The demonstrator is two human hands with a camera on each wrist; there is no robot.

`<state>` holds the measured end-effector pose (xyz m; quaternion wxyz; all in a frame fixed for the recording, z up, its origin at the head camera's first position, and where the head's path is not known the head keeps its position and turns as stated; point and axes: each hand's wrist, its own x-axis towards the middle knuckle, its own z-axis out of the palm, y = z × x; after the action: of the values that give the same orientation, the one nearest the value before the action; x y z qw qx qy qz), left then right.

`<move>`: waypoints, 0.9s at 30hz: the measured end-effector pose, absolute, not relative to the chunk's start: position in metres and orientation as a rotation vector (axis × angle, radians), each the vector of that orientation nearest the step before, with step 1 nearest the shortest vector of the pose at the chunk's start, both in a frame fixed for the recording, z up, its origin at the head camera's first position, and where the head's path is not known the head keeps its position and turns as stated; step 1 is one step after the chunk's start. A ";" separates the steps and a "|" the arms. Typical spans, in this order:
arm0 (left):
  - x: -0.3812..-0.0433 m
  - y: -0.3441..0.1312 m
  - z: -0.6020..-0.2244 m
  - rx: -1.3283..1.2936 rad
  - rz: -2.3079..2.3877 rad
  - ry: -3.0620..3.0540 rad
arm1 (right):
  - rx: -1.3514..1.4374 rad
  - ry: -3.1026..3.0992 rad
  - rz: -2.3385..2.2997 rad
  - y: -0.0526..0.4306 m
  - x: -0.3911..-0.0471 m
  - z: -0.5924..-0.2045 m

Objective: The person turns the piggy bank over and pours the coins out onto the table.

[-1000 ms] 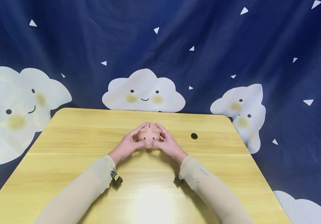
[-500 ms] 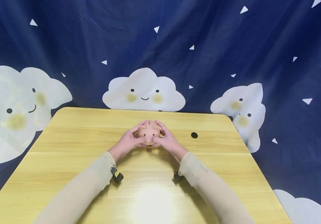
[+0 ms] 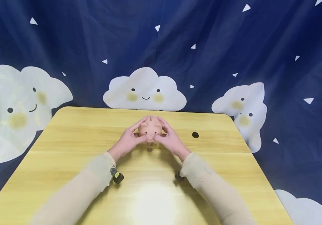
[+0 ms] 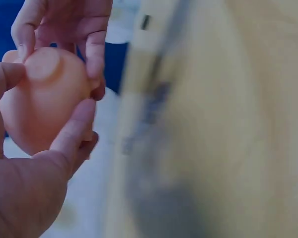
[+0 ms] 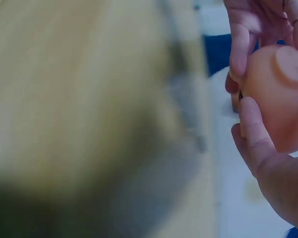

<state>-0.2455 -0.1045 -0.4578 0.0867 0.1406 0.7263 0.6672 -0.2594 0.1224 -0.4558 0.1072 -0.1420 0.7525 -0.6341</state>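
Note:
A pink piggy bank (image 3: 151, 126) is held between both hands above the middle of the table, its snout and eyes toward me and the coin slot on top. My left hand (image 3: 128, 137) grips its left side, thumb beside the snout. Opposite, my right hand (image 3: 172, 139) grips the right side in the same way. On the table beneath the snout lies a small brown coin (image 3: 150, 150). A blurred brownish bit shows between it and the bank; I cannot tell what it is. Both wrist views show the bank's smooth body (image 4: 39, 109) with fingers around it.
A small round black plug (image 3: 195, 135) lies to the right of the hands on the wooden table (image 3: 73, 137). Behind the table's far edge hangs a dark blue curtain (image 3: 127, 37) with white clouds. A wrist camera (image 3: 117, 177) sits on the left sleeve.
Both hands have raised the piggy bank a little, away from me. The gap between it and the coin on the table has widened. The black plug has stayed put.

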 end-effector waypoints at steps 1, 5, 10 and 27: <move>-0.247 -0.105 -0.469 0.381 2.002 2.107 | -0.387 2.197 -1.855 0.122 -0.262 -0.466; -0.250 -0.104 -0.491 0.307 2.021 2.010 | -0.323 2.131 -1.859 0.121 -0.267 -0.489; -0.248 -0.104 -0.495 0.273 2.027 1.990 | -0.323 2.106 -1.863 0.121 -0.265 -0.493; -0.254 -0.111 -0.397 0.563 2.013 2.216 | -0.566 2.298 -1.985 0.113 -0.264 -0.405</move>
<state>-0.2545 -0.1112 -0.3971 0.0477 0.1845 0.7266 0.6601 -0.2636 0.1127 -0.4051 0.0264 -0.1833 0.7436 -0.6424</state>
